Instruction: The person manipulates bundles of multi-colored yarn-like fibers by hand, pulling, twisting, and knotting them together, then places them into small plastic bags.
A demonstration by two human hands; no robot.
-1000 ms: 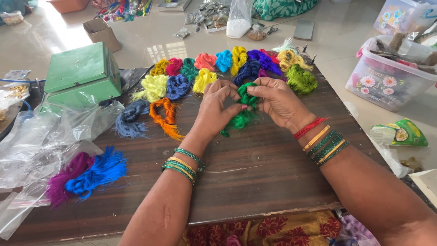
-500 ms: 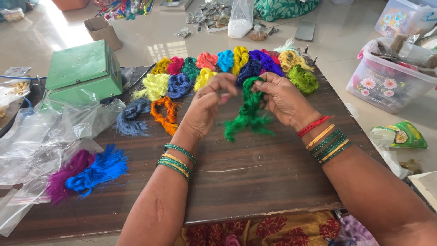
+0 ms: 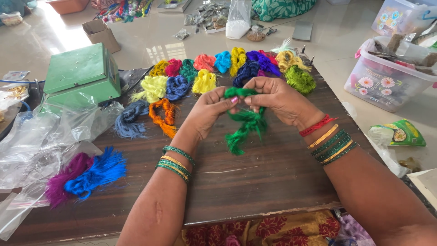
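Around her on the dark wooden board [image 3: 255, 182] lay a row of coloured thread bundles [image 3: 205, 73], a green metal box [image 3: 79, 75], crumpled clear plastic bags [image 3: 41, 136] and a blue tassel [image 3: 98, 172], none of them between her hands and the work. The left hand [image 3: 207, 114] and right hand [image 3: 277, 98] were raised together above the board's middle, fingertips pinched on the top of a green thread bundle [image 3: 243, 123] whose ends dangled free. Her fingers hid its upper loop, and a flowered plastic tub [image 3: 387, 77] was cut off at the right edge.
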